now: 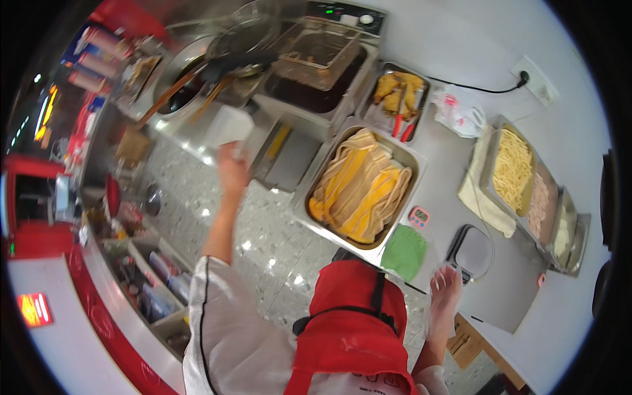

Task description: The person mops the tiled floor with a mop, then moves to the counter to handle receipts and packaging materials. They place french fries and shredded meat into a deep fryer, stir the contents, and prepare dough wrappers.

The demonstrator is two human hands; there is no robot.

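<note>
My left hand (233, 170) reaches out over the floor at the left and grips a whitish, translucent plastic container (230, 126), blurred. Beyond that container lie a fryer and a wok. A clear disposable glove covers my right hand (444, 291), which is at the counter's front edge with nothing visible in it. Its fingertips are beside a digital scale (474, 252). Left of this hand lies a green cloth (405, 252), and just behind the cloth is a small pink timer (419, 216). A striped yellow-and-tan towel (360, 187) fills a steel pan (302, 210) in front of me.
Behind the pan, red-handled tongs (398, 123) rest among fried pieces (395, 91) in a tray. A wire basket (323, 44) sits over the dark oil of the deep fryer (308, 94). Steel pans with pale shreds (513, 170) line the right wall. A wok (180, 91) is far left.
</note>
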